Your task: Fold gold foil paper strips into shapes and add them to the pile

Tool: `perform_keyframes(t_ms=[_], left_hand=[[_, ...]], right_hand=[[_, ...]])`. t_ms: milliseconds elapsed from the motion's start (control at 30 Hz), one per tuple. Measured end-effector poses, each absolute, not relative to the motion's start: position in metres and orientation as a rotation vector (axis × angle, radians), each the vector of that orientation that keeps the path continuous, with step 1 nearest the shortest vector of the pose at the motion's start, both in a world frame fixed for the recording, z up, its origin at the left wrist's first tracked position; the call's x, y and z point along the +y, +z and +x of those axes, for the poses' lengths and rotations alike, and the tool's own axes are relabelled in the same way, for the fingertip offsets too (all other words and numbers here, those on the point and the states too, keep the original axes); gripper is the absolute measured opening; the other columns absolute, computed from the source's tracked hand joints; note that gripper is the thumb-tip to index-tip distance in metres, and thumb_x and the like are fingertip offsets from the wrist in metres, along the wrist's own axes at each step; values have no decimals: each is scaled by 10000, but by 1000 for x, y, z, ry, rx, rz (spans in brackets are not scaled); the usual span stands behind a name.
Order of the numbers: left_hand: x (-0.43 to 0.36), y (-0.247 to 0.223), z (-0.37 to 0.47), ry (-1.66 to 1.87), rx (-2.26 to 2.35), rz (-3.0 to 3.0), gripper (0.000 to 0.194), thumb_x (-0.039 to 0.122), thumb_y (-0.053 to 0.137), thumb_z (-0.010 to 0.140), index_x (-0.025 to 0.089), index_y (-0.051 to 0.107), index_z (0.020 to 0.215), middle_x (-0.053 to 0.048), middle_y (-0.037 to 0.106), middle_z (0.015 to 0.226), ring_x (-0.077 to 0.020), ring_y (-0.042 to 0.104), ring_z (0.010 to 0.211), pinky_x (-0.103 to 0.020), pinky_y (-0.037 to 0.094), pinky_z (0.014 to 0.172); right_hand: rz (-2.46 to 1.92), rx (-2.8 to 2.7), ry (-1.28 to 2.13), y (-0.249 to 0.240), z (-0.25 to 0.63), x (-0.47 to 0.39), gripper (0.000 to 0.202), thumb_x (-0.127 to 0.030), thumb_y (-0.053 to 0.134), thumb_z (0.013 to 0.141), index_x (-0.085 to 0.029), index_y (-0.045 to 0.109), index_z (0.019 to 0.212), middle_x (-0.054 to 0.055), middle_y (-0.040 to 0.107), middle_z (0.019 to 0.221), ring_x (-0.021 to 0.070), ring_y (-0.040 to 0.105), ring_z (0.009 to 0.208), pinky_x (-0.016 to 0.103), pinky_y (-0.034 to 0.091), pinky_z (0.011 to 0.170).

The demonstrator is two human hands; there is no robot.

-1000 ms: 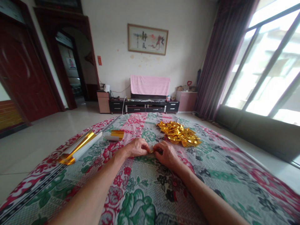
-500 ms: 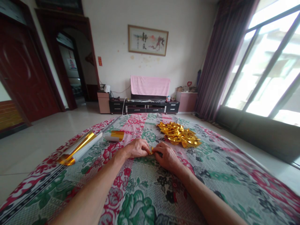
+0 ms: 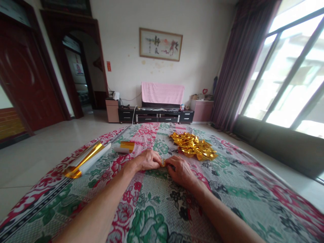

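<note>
Both hands meet near the middle of the flowered cloth (image 3: 152, 202), each pinching one side of a small piece of gold foil paper (image 3: 163, 163). My left hand (image 3: 150, 160) has its fingertips closed on the left side. Opposite it, my right hand (image 3: 179, 168) grips the right side between curled fingers. Most of the piece is hidden by the fingertips, so its exact shape cannot be made out. Just beyond the right hand lies a heap of folded, shiny gold foil pieces (image 3: 193, 145).
At the left lies a large loose roll of gold-and-white foil paper (image 3: 89, 160). A smaller curled stack of foil sheets (image 3: 125, 147) rests between it and my left hand. Past the cloth's far edge stands a low black cabinet (image 3: 149, 118) with a pink towel (image 3: 162, 92) above it.
Hands and foil piece stay almost in the same place, the fingers shifting only slightly. The view has moved a little; the heap and rolls lie as before.
</note>
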State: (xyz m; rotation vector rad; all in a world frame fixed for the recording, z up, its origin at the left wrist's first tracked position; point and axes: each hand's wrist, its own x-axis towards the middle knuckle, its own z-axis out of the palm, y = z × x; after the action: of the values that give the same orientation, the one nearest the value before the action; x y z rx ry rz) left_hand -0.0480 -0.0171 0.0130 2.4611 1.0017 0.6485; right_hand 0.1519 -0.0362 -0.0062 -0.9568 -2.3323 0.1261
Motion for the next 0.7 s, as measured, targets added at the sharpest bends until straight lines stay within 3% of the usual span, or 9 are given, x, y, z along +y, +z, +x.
perform_keyframes(t_ms=[333, 500, 700], left_hand=[[-18, 16, -47, 592, 957, 2507, 236, 119, 547, 673, 215, 734, 782, -4, 683, 837, -116, 587, 808, -186, 431, 752], [-17, 11, -45, 633, 1030, 2509, 208, 116, 526, 694, 193, 718, 716, -9, 669, 802, -112, 582, 776, -195, 434, 729], [-18, 7, -43, 629, 1202, 2462, 165, 171, 565, 663, 197, 710, 738, -16, 642, 815, -125, 566, 766, -198, 433, 728]], right_hand=[[-974, -2373, 121, -1, 154, -43, 271, -82, 477, 761, -212, 702, 838, 30, 562, 798, 125, 519, 758, 229, 396, 715], [-1056, -2277, 167, -6, 151, -39, 252, -208, 471, 842, -203, 697, 732, 17, 575, 714, 117, 527, 712, 214, 382, 657], [-1132, -2199, 242, -16, 147, -28, 151, -177, 560, 761, -218, 705, 749, 15, 612, 726, 132, 548, 743, 217, 393, 675]])
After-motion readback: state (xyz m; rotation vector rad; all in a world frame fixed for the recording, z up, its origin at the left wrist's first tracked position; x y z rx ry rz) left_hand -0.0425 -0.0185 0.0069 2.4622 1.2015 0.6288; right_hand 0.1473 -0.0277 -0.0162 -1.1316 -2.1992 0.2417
